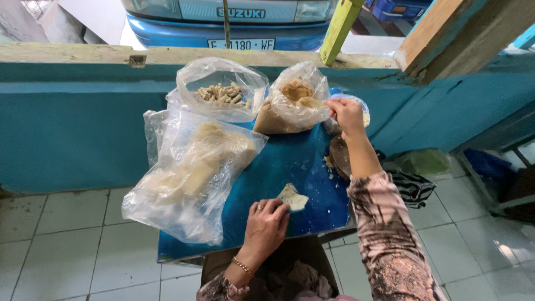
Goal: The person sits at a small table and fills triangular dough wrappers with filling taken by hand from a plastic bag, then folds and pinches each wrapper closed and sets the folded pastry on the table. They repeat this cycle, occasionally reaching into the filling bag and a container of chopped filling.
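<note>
1. The person's left hand (266,222) is resting on the near part of the blue board (278,167), fingers curled together and pinching the edge of a pale, thin wrapper sheet (292,198) that is lying flat on the board
2. The right hand (346,114) is reaching to the far right corner of the board, fingertips closed together at the mouth of the bag of brown crumbly filling (292,106); whether it is holding a pinch of filling cannot be told
3. The wrapper sheet is showing nothing on it, so the filling step is judged as only starting; folding is not yet done, and no finished piece is showing on the board
4. At the far edge of the board, left of the filling bag, a clear bag of small pale pieces (221,93) is sitting open
5. Covering the left half of the board, a large clear bag of pale sheets (192,167) is lying slumped, looking well stocked, so much work is judged as left
6. Off the right edge of the board, a dark round dish (339,156) is sitting with crumbs scattered beside it
</note>
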`<action>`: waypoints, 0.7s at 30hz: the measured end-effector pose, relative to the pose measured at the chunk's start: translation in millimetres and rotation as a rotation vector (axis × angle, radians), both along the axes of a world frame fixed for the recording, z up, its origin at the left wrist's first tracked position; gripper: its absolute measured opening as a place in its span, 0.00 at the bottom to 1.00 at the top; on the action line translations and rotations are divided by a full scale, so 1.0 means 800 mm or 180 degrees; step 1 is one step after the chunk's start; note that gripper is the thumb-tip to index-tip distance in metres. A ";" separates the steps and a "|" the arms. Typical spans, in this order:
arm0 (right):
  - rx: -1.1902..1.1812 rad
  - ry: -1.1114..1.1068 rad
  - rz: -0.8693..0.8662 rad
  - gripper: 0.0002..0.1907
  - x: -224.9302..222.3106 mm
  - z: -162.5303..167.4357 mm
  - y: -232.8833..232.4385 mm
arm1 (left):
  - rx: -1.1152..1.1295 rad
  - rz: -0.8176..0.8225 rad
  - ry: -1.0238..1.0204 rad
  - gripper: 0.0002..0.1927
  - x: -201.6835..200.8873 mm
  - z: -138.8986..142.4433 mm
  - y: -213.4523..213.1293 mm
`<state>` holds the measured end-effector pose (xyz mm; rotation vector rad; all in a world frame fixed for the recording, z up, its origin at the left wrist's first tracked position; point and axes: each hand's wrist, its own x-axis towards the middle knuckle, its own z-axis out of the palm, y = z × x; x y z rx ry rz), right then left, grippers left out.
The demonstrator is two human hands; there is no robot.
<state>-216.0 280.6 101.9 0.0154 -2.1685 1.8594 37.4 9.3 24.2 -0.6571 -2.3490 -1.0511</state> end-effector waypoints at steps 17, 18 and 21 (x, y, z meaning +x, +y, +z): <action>0.2169 0.0894 0.0266 0.07 0.290 -0.073 -0.037 | -0.0432 -0.0177 0.0107 0.17 -0.032 -0.003 0.012; 0.2582 0.1333 0.0270 0.08 0.295 -0.066 -0.039 | -0.0622 -0.0179 0.0202 0.20 -0.033 -0.002 0.015; 0.3158 0.1693 0.0370 0.11 0.302 -0.051 -0.041 | -0.0948 -0.0122 0.0256 0.18 -0.035 0.000 0.020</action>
